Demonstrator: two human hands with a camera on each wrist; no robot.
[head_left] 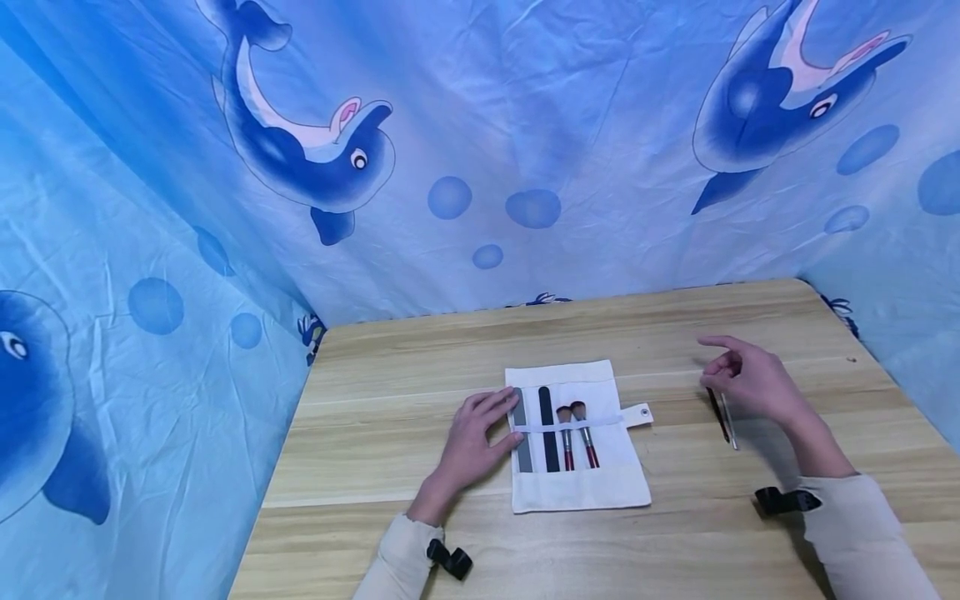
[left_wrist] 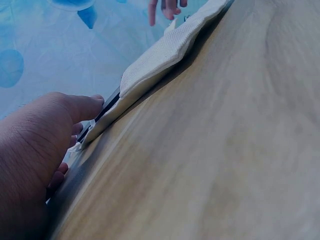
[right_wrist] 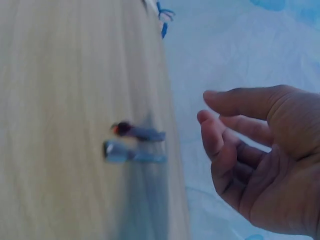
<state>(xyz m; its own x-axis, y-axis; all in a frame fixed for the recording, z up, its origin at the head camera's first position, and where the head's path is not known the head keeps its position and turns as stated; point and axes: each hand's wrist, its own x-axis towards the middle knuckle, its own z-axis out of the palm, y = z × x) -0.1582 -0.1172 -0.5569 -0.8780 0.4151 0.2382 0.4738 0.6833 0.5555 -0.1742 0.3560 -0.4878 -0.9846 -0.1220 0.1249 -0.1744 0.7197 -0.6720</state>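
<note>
A white cloth roll pouch (head_left: 622, 483) lies unrolled on the table. Its elastic band holds a grey flat file (head_left: 524, 454), a black flat file (head_left: 550, 450) and two makeup brushes (head_left: 585, 433) with red handles. My left hand (head_left: 474, 442) rests on the pouch's left edge, fingertips and thumb at the grey file; the left wrist view shows the thumb against that edge. To the right, my right hand (head_left: 753, 383) hovers with loosely bent fingers and holds nothing. Below it lie two slim tools, one dark (head_left: 717, 417) and one silvery (head_left: 729, 425), blurred in the right wrist view.
A snap tab (head_left: 637, 414) sticks out from the pouch's right side. The wooden table (head_left: 390, 375) ends at a blue curtain (head_left: 480, 125) printed with dolphins, which hangs behind and along both sides. A tiny dark speck (head_left: 851, 360) lies near the right edge.
</note>
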